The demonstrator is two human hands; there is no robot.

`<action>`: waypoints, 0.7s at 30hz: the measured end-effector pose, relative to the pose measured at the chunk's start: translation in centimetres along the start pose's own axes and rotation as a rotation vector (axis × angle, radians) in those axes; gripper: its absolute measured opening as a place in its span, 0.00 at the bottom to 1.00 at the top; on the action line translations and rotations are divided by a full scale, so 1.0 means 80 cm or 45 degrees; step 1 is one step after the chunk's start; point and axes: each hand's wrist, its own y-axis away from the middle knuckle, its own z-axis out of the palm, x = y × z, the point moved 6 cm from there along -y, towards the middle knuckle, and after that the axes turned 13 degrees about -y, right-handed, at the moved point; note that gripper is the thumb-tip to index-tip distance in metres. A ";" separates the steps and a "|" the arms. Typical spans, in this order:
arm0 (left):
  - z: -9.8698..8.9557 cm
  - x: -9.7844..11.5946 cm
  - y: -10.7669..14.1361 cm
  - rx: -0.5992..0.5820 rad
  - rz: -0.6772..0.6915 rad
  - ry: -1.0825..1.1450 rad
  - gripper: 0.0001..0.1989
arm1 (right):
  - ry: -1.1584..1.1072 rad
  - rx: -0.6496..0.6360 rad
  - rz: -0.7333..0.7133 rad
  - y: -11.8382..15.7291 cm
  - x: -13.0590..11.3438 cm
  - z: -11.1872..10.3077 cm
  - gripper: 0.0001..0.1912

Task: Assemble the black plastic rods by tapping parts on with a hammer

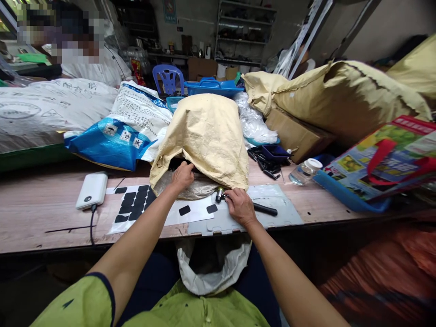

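Observation:
A tan woven sack lies on the table with its mouth toward me. My left hand is at the sack's opening, fingers curled at its dark inside; what they hold, if anything, is hidden. To the right, my right hand is closed around a small hammer near its head. The hammer has a shiny metal head and a black handle, and it lies over a grey sheet. Left of it, black rounded stickers sit on a white backing sheet, partly behind my left forearm.
A white power bank with a cable stands at the left. Blue-and-white sacks lie behind it. Black parts, a clear jar and a blue tray are on the right. An open white bag hangs at my lap.

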 end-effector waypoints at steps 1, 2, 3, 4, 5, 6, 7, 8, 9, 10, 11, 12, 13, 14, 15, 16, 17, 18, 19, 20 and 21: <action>0.007 0.002 -0.008 -0.016 0.037 -0.067 0.16 | -0.003 0.000 -0.001 0.000 0.000 0.000 0.09; 0.013 0.004 -0.014 -0.027 0.067 -0.122 0.17 | -0.005 0.001 -0.001 0.000 0.001 0.000 0.09; 0.017 0.006 -0.017 -0.029 0.091 -0.166 0.17 | -0.008 0.002 0.000 0.000 0.001 0.000 0.09; 0.019 0.007 -0.020 -0.022 0.106 -0.202 0.17 | -0.011 0.003 0.001 0.000 0.001 0.000 0.09; 0.021 0.008 -0.022 -0.011 0.118 -0.233 0.17 | -0.015 0.004 0.002 0.000 0.001 0.000 0.09; 0.021 0.009 -0.024 -0.001 0.130 -0.266 0.17 | -0.017 0.004 0.003 0.000 0.001 0.000 0.09; 0.021 0.011 -0.026 0.007 0.144 -0.303 0.16 | -0.017 0.003 0.005 0.000 0.001 0.000 0.09; 0.021 0.013 -0.027 0.010 0.158 -0.337 0.16 | -0.014 0.001 0.008 0.000 0.000 0.000 0.09; 0.021 0.014 -0.027 0.007 0.167 -0.364 0.16 | -0.008 -0.001 0.013 0.000 0.000 0.000 0.09; 0.020 0.016 -0.028 0.002 0.172 -0.384 0.15 | -0.003 -0.003 0.018 0.000 0.000 0.000 0.09; 0.020 0.018 -0.028 -0.003 0.175 -0.398 0.15 | 0.002 -0.005 0.023 0.000 0.000 0.000 0.09; 0.019 0.020 -0.028 -0.007 0.178 -0.408 0.16 | 0.005 -0.007 0.026 0.000 0.000 0.000 0.09; 0.018 0.021 -0.028 -0.008 0.182 -0.416 0.16 | 0.007 -0.009 0.029 0.000 0.001 0.000 0.09; 0.017 0.023 -0.028 -0.009 0.186 -0.420 0.16 | 0.008 -0.010 0.031 0.000 0.001 0.000 0.09; 0.016 0.024 -0.027 -0.010 0.190 -0.423 0.16 | 0.008 -0.012 0.031 0.000 0.001 0.000 0.09; 0.015 0.024 -0.027 -0.014 0.195 -0.425 0.16 | 0.009 -0.013 0.032 0.000 0.001 0.001 0.09; 0.015 0.024 -0.026 -0.021 0.201 -0.427 0.16 | 0.010 -0.012 0.033 0.001 0.001 0.001 0.10; 0.014 0.024 -0.025 -0.030 0.208 -0.427 0.16 | 0.010 -0.011 0.033 0.001 0.002 0.001 0.10; 0.012 0.022 -0.023 -0.038 0.215 -0.426 0.16 | 0.009 -0.009 0.033 0.001 0.002 0.001 0.10; 0.011 0.020 -0.021 -0.046 0.224 -0.424 0.15 | 0.007 -0.006 0.033 0.001 0.002 0.001 0.10; 0.008 0.018 -0.017 -0.052 0.234 -0.421 0.15 | 0.005 -0.003 0.034 0.002 0.002 0.001 0.10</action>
